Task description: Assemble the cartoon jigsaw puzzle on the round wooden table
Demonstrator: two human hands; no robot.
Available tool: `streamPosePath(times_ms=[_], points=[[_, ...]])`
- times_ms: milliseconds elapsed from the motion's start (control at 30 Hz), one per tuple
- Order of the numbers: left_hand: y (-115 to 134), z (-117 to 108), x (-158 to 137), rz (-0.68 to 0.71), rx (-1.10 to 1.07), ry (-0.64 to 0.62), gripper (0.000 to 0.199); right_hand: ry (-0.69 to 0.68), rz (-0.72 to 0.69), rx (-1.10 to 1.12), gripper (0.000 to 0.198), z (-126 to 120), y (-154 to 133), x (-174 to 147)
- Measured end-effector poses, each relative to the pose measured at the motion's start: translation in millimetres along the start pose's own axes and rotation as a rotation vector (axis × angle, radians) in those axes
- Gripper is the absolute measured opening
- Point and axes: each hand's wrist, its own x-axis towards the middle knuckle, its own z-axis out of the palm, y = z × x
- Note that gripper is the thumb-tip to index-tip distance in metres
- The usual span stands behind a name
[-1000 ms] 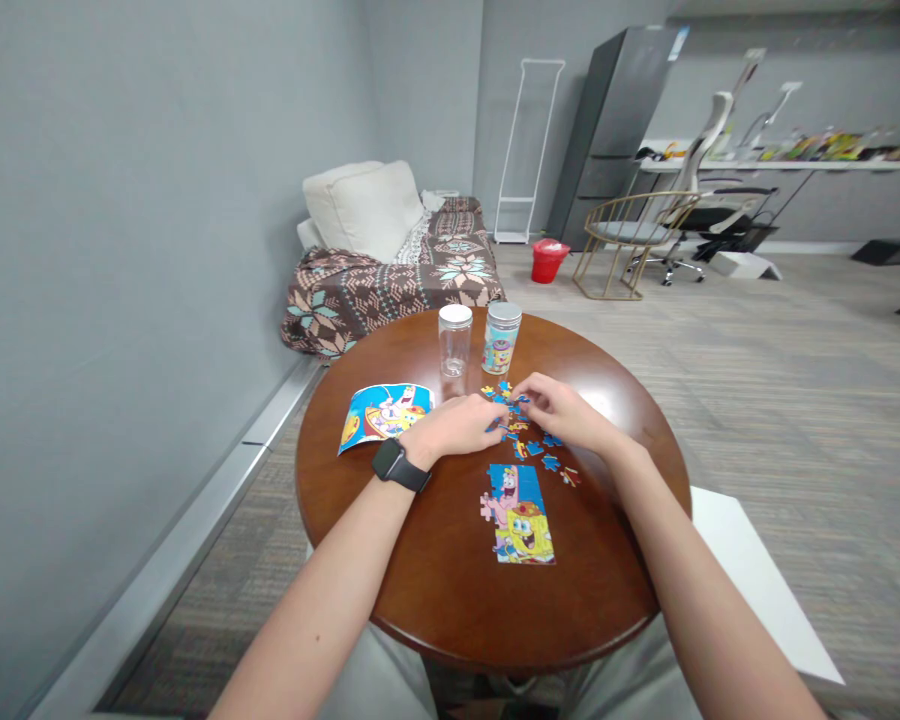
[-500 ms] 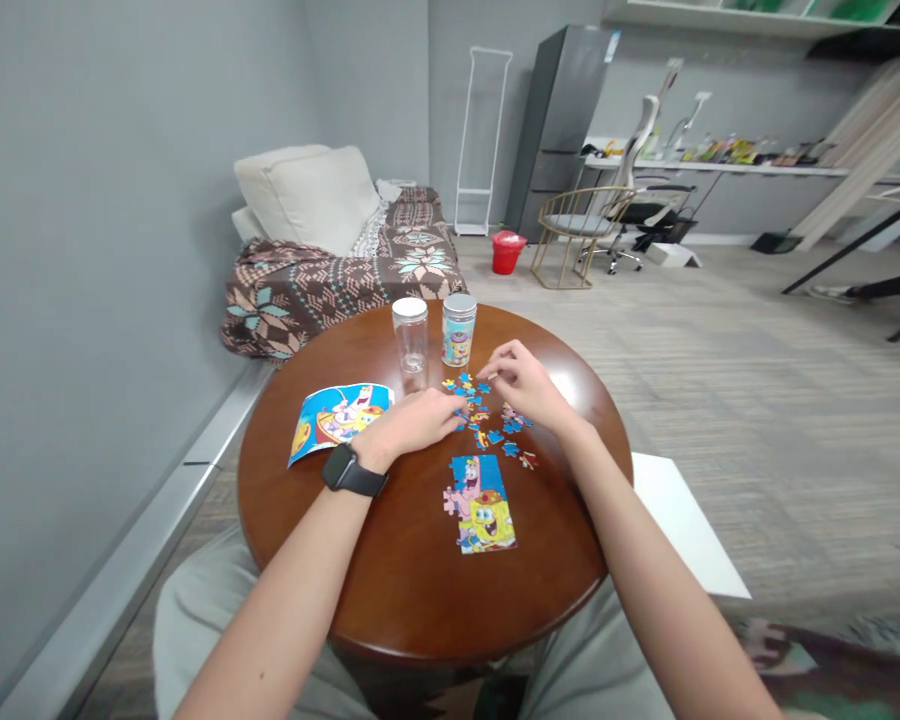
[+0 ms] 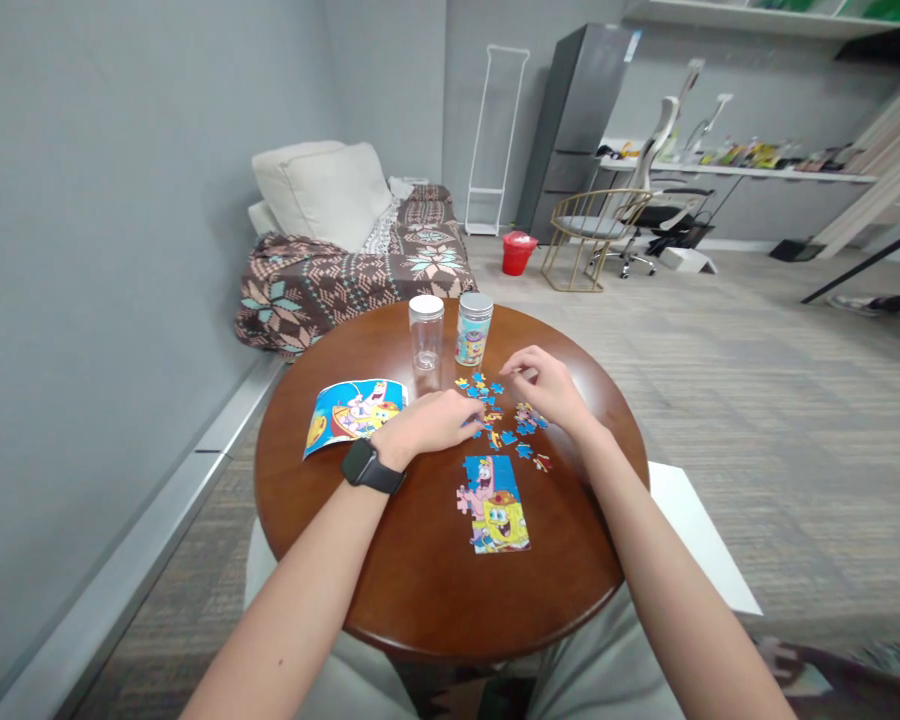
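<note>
My left hand, with a dark watch on its wrist, reaches over the left side of the loose puzzle pieces. Its fingers are bent together, and a bit of blue puzzle piece shows between thumb and forefinger. At the far right of the pile, my right hand hovers with thumb and forefinger pinched. What lies between those fingertips is too small to make out. Nearer to me lies a joined part of the puzzle, showing a pink and a yellow cartoon figure. A curled picture sheet rests left of my left hand.
Behind the pieces stand a clear jar with a white lid and a printed jar with a silver lid. The round brown table has a curved edge. Beyond it are a covered sofa and a red bin.
The view has turned slightly left, so everything sits further right. My right hand has shifted a little away from the nearby pieces. My left hand stays at the pile.
</note>
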Motion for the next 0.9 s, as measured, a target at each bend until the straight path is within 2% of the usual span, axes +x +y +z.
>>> streamPosePath(times_ms=[300, 500, 600, 800, 900], points=[[-3, 3, 0, -0.004, 0.002, -0.002, 0.024, -0.056, 0.099, 0.062, 0.013, -2, -5, 1], [-3, 1, 0, 0.011, -0.002, 0.008, 0.024, -0.038, 0.058, 0.029, 0.027, -1, 0, 1], [-3, 0, 0, 0.011, -0.025, 0.0, 0.023, -0.025, 0.03, 0.025, 0.026, 1, 3, 1], [-2, -7, -1, -0.001, -0.15, 0.006, 0.021, -0.048, 0.03, -0.017, 0.023, 4, 3, -1], [1, -13, -4, 0.037, -0.296, -0.082, 0.027, -0.081, 0.002, -0.035, 0.026, 4, 4, -2]])
